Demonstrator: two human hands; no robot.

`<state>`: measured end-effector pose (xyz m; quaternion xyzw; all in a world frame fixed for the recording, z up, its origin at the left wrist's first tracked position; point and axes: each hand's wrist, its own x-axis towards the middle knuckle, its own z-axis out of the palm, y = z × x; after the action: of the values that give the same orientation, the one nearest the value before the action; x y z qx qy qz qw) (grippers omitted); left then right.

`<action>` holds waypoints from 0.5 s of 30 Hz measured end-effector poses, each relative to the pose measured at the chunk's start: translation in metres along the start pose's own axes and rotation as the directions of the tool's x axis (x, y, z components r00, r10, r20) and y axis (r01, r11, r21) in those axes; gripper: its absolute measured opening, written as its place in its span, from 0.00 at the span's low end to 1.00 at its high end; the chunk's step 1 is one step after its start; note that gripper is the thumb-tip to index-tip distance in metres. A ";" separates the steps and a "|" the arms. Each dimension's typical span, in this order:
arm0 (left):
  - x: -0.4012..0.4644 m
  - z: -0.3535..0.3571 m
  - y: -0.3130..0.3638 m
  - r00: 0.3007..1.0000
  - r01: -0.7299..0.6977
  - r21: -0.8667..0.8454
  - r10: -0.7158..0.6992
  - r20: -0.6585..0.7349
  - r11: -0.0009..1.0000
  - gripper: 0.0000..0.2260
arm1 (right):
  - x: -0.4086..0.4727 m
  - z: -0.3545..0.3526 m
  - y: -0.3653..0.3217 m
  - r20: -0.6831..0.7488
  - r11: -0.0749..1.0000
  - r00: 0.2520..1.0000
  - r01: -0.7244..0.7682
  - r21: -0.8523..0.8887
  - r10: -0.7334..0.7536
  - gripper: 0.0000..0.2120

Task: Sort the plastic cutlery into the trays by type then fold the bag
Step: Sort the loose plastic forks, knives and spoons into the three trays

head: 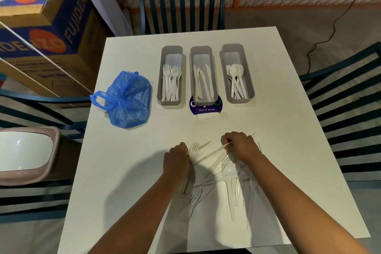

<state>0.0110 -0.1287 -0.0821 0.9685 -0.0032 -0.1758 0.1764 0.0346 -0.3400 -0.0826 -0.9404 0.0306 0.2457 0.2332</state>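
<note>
Both hands deep in the loose cutlery pile (226,179) at the surface's near edge.
Left hand (176,159) grips forks, right hand (240,146) pinches one piece; tangled pieces could drag off the edge. Trays (201,51) half-filled, bag (127,101) far-left.

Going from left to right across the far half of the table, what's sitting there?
Blue bag → tray of forks → tray of knives → tray of spoons.

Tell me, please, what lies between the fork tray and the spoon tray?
In the head view, the knife tray stands between the fork tray and the spoon tray, apart from both, its near end on a purple sticker.
</note>
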 end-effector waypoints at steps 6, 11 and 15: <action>0.004 -0.004 -0.003 1.000 -0.003 -0.106 0.006 0.023 0.994 0.10 | -0.003 -0.002 -0.006 -0.112 0.807 0.988 -0.020 0.590 0.106 0.14; 0.010 -0.007 -0.003 0.998 0.000 -0.142 0.008 0.055 0.990 0.10 | -0.003 -0.010 -0.020 -0.096 0.569 0.970 -0.050 0.821 0.225 0.15; 0.016 -0.011 0.001 0.999 -0.024 -0.129 0.020 -0.035 0.991 0.10 | 0.002 -0.012 -0.026 -0.008 0.355 0.971 -0.079 0.932 0.238 0.08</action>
<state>0.0295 -0.1268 -0.0778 0.9577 0.0006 -0.1573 0.2409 0.0462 -0.3221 -0.0628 -0.6551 0.2700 0.1404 0.6916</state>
